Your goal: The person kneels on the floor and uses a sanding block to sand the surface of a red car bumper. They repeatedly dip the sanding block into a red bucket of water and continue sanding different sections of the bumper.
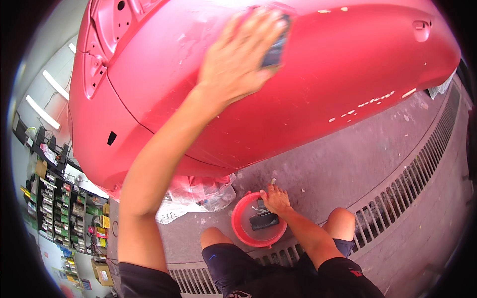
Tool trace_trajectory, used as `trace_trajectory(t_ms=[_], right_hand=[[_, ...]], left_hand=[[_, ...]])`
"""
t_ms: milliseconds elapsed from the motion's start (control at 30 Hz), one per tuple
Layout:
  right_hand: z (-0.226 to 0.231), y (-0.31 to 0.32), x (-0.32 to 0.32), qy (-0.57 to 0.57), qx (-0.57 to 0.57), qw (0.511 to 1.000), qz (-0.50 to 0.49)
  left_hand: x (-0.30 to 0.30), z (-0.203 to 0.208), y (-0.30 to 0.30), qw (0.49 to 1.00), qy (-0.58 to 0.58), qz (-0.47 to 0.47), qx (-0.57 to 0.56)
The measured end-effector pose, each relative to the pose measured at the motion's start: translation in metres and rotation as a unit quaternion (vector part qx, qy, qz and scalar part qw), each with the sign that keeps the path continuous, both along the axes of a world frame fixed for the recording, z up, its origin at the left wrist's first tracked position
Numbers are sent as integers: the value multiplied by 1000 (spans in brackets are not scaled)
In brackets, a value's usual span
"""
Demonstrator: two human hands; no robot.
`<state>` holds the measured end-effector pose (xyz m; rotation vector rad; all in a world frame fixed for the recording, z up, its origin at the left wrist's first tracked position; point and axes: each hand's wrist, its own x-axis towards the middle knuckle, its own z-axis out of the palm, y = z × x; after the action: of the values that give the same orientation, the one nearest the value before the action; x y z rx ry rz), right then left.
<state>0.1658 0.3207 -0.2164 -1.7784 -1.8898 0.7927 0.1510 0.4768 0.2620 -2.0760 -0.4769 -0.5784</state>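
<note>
Head view: your left hand (243,59) presses flat on the red car bumper panel (318,99), its grip closed over a dark sanding block (275,48) near the panel's upper edge. Your right hand (275,199) reaches down into the red bucket (243,231) on the floor between your knees, fingers resting on a second dark block (263,219) lying in the water; you cannot tell whether that grip is closed on it. Judging by the panel, most of the surface around the left hand looks dull and evenly matte, while pale chipped spots (370,103) along the lower right edge and a few at the top edge look unworked, so a fair part seems left. The concrete floor (348,164) is grey and speckled, with a metal drain grate (397,188) curving along its right side. Crumpled plastic sheeting (198,196) lies under the panel, and racks of small cans (64,208) stand by the floor's left edge.
</note>
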Motion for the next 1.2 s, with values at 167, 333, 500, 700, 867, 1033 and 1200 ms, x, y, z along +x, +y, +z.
trace_trajectory(t_ms=[167, 333, 500, 700, 867, 1033, 1200], right_hand=[[6, 3, 9, -7, -20, 1000, -6], [0, 2, 12, 2, -17, 1000, -5], [-3, -1, 2, -10, 15, 1000, -14], [5, 2, 10, 8, -13, 1000, -19], [-10, 1, 3, -12, 13, 1000, -19], [0, 0, 2, -2, -13, 1000, -1], [0, 9, 16, -37, 19, 999, -16]], left_hand=[[-13, -10, 0, 1000, -9, 13, 14], [-141, -40, -14, 991, 16, 127, 28], [-45, -24, -7, 999, -19, 37, -1], [-77, -32, -8, 996, -30, 72, 31], [-64, -30, -5, 998, -36, 55, 2], [13, -7, 1, 999, -28, -33, -2], [-77, -42, -30, 994, -41, 80, -53]])
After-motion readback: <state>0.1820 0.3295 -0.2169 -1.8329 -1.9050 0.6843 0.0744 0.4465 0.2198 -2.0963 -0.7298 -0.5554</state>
